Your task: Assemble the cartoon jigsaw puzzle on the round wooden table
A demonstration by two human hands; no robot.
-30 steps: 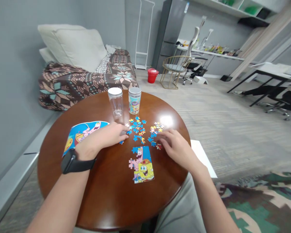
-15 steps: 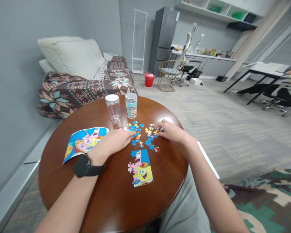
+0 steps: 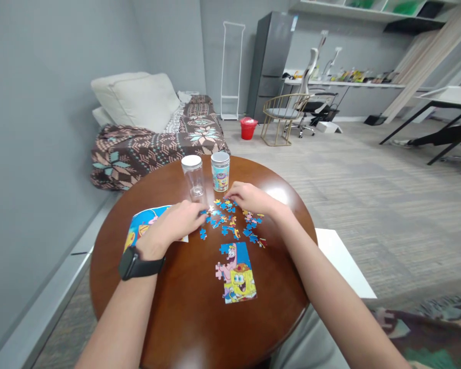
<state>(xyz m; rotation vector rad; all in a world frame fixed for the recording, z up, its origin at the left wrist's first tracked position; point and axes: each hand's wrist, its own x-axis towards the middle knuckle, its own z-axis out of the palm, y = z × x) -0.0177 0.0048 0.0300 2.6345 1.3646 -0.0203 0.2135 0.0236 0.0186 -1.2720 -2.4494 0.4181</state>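
Carries, as a round, glossy brown table [image 3: 192, 312], a clear jar [image 3: 195, 179] and a printed jar [image 3: 220, 178] side by side toward the far edge, loose pieces [image 3: 225, 230] scattered nearer, a part-joined puzzle [image 3: 239, 274] lying flat closer in, and a picture sheet [image 3: 147, 218], partly hidden, to the left.

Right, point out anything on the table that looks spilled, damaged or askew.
Nothing stands out: the clear jar and printed jar stand upright, and loose pieces lie scattered on the table. The puzzle has a jagged left edge of unjoined tabs, no visible damage.
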